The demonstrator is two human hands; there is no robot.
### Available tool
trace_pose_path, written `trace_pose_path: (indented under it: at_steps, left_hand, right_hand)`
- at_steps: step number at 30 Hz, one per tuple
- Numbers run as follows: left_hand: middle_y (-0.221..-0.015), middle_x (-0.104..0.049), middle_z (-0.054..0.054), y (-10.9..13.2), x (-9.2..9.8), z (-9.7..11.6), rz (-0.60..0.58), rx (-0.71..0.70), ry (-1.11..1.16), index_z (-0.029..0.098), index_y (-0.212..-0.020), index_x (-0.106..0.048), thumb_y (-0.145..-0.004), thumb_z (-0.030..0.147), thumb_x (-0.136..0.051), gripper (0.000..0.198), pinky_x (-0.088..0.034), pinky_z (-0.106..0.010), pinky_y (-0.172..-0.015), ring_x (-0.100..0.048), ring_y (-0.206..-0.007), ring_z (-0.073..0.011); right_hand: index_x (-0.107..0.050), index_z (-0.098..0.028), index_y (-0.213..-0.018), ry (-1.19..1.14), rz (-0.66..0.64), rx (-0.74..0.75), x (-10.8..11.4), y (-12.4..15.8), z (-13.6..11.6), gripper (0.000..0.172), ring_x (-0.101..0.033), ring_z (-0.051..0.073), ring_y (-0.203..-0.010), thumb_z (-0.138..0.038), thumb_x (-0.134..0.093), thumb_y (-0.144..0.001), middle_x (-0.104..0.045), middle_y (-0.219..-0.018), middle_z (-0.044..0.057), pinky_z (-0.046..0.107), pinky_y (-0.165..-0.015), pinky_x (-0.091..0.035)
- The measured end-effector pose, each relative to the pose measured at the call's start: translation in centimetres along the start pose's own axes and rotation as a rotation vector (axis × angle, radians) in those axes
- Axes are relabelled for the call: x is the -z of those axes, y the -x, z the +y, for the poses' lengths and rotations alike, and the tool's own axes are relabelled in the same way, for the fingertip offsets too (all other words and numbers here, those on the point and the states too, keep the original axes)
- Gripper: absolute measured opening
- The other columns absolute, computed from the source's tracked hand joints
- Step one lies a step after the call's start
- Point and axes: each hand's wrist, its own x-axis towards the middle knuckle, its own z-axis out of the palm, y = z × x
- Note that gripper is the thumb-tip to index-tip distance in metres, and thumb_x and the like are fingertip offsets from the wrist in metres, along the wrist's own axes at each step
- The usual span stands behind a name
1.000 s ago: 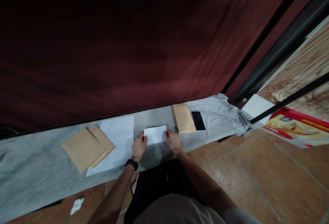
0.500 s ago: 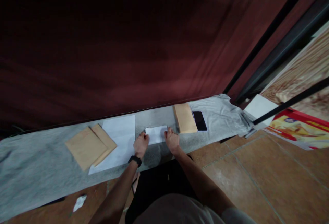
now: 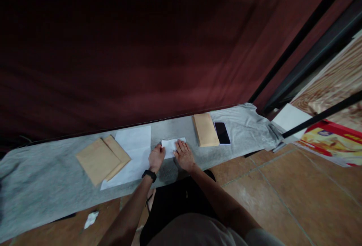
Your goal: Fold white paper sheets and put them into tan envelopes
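Observation:
A small folded white paper [image 3: 169, 148] lies on the grey cloth in front of me. My left hand [image 3: 156, 158] pinches its left edge, a dark band on the wrist. My right hand [image 3: 184, 155] rests flat on the paper's right part with fingers stretched out, covering some of it. To the left is a large white sheet [image 3: 138, 152], partly under two brown envelopes [image 3: 98, 161]. On the right sits a stack of brown envelopes [image 3: 206, 130], and beside it a dark-screened phone [image 3: 222, 133].
The grey cloth [image 3: 51, 178] covers a long narrow surface against a dark red wall [image 3: 169, 69]. A black metal frame, a white panel [image 3: 291, 119] and a red and yellow box [image 3: 330, 140] stand at the right. A crumpled white scrap [image 3: 91, 219] lies on the tiled floor.
My right hand has gone from gripping the paper's right edge to lying spread over it, further left. My left hand still holds the left edge. The view has shifted slightly.

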Motion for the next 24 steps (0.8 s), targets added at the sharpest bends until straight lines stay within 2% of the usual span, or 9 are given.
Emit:
trace_pose_path:
  at_steps: [13, 16, 18, 21, 24]
  left_hand:
    - [-0.093, -0.074, -0.012, 0.3, -0.6, 0.4, 0.017, 0.046, 0.02, 0.017, -0.111, -0.063, -0.098, 0.034, -0.039, 0.032, -0.05, -0.034, -0.071, -0.071, -0.085, -0.0258]
    - [-0.101, -0.072, -0.014, 0.8, -0.6, 0.5, 0.042, 0.033, 0.031, 0.014, -0.118, -0.059, -0.098, 0.032, -0.037, 0.035, -0.051, -0.036, -0.078, -0.069, -0.093, -0.0261]
    - [-0.116, -0.068, -0.019, 1.5, -1.0, 1.0, 0.129, -0.053, 0.027, 0.01, -0.126, -0.054, -0.099, 0.028, -0.033, 0.039, -0.049, -0.041, -0.092, -0.064, -0.109, -0.0281]
    - [-0.14, -0.054, -0.02, 2.4, -2.2, 2.4, 0.233, -0.305, 0.019, 0.009, -0.138, -0.047, -0.1, 0.028, -0.029, 0.046, -0.036, -0.046, -0.112, -0.046, -0.135, -0.0285]
    - [-0.153, -0.045, -0.011, 2.6, -4.0, 3.7, 0.156, -0.479, 0.023, 0.016, -0.146, -0.042, -0.1, 0.036, -0.033, 0.051, -0.027, -0.042, -0.12, -0.032, -0.146, -0.0232]
  right_hand:
    - [-0.036, -0.014, -0.152, 0.019, -0.044, -0.073, 0.2, -0.3, -0.4, 0.055, -0.026, 0.029, -0.148, -0.042, -0.035, -0.105, -0.031, -0.16, 0.013, 0.049, -0.119, -0.021]
    - [-0.033, -0.016, -0.154, 0.017, -0.055, -0.072, 0.5, -0.3, -0.5, 0.055, -0.026, 0.029, -0.148, -0.041, -0.037, -0.104, -0.03, -0.16, 0.013, 0.05, -0.119, -0.021]
    - [-0.032, -0.016, -0.154, 0.018, -0.06, -0.073, 0.5, -0.3, -0.5, 0.055, -0.026, 0.029, -0.149, -0.04, -0.037, -0.104, -0.029, -0.16, 0.013, 0.05, -0.119, -0.021]
    - [-0.031, -0.016, -0.155, 0.029, -0.086, -0.069, 0.4, -0.3, -0.3, 0.056, -0.025, 0.029, -0.149, -0.035, -0.039, -0.102, -0.026, -0.161, 0.013, 0.05, -0.12, -0.02]
    - [-0.025, -0.017, -0.157, 0.046, -0.124, -0.024, 0.2, -0.3, -0.1, 0.065, -0.02, 0.029, -0.15, -0.028, -0.046, -0.097, -0.021, -0.163, 0.012, 0.05, -0.121, -0.017]
